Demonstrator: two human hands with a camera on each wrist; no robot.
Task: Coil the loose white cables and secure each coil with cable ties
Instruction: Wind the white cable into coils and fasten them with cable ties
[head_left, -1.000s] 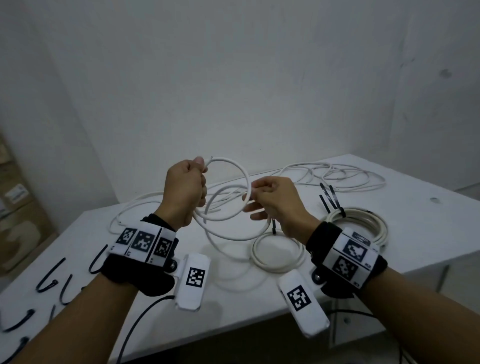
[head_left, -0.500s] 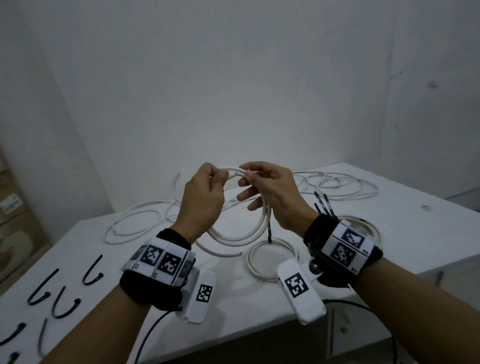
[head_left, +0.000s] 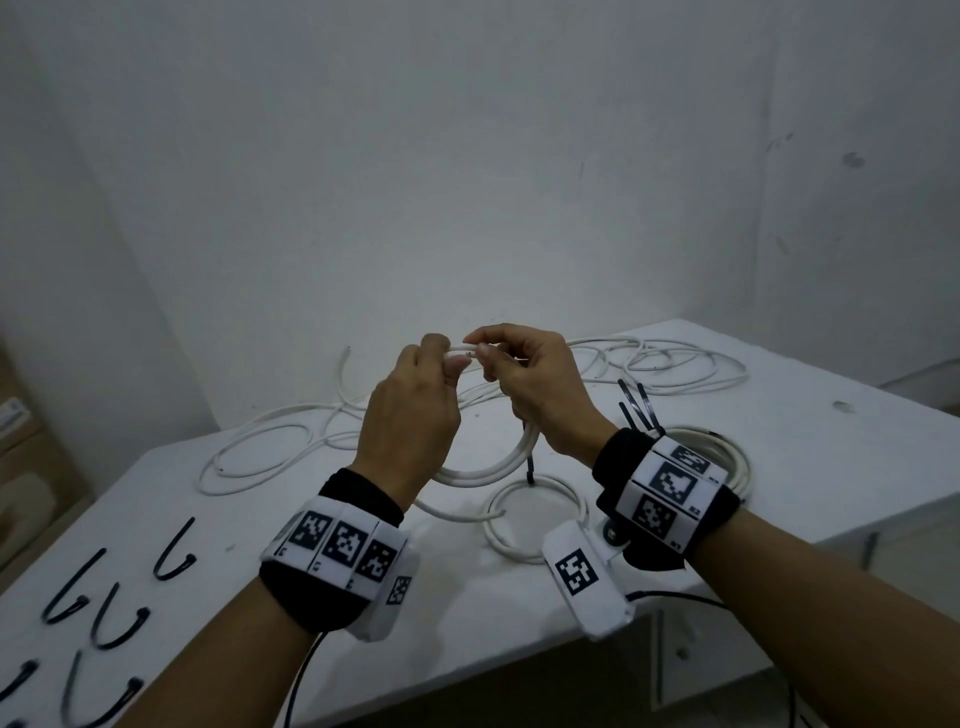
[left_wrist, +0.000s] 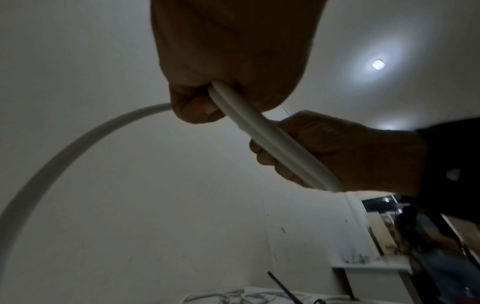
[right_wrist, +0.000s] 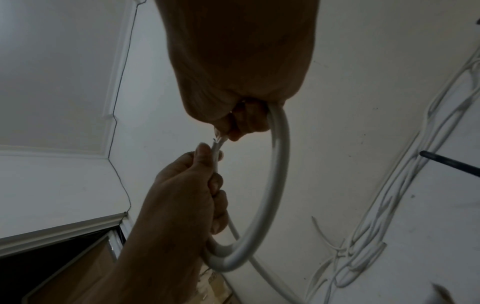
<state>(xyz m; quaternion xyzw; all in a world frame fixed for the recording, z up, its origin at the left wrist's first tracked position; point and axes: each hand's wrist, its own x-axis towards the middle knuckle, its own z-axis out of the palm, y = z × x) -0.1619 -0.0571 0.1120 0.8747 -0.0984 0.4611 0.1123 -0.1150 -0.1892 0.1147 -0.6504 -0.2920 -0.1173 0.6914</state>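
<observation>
So the white cable coil (head_left: 485, 462) is up in the air above the worktop (head_left: 779, 467), a couple of loops hanging down between both hands, with one loose tail (head_left: 457, 514) trailing onto the surface. The left hand (head_left: 410, 415) has its fingers (left_wrist: 194, 107) wrapped around the top of the coil, and from the left wrist view you can see two strands side by side coming out of that grip. The right hand (head_left: 540, 389) pinches the cable end right next to the left thumb, and its other fingers curl round the loop too. From the right wrist view the cut end (right_wrist: 217, 139) shows a bit of frayed wire.

Below the hands there's a small finished coil (head_left: 535, 525) lying flat with a black tie (head_left: 531, 470) sticking up from it, and a bigger tied coil (head_left: 727, 462) just right of the right wrist. More loose white cables (head_left: 675, 358) sprawl along the far edge, another one (head_left: 260, 457) off to the left. A bunch of spare black cable ties (head_left: 174, 556) sit at the near left corner.
</observation>
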